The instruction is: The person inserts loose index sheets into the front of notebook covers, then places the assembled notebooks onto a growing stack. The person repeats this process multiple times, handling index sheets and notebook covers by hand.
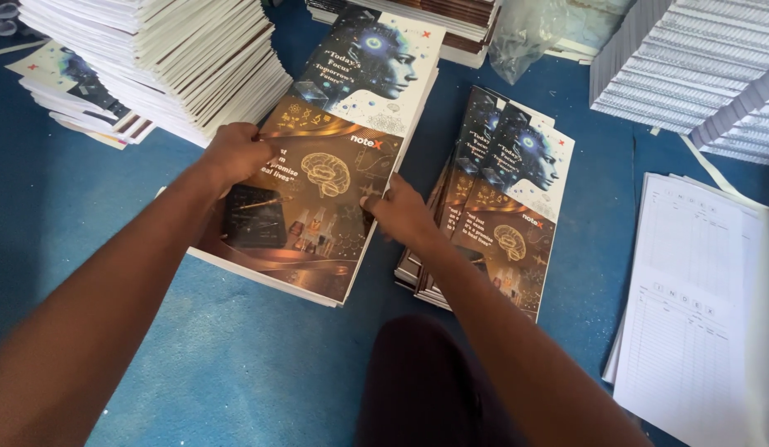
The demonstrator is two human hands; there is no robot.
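A low stack of glossy notebook covers (335,157), printed with a dark head at the top and a golden brain lower down, lies on the blue floor in front of me. My left hand (235,153) grips the stack's left edge with fingers curled around it. My right hand (398,211) presses on the stack's right edge, fingertips on the top cover. Just right of that hand lies a second, narrower pile of folded covers (517,190) with the same print, fanned slightly.
A tall slanted stack of bound notebooks (177,58) stands at the back left. White ruled pages (699,306) lie at the right, and a grey-white paper stack (699,66) sits at the back right. A crumpled clear plastic bag (529,33) lies at the back. My dark-clothed knee (417,372) is below.
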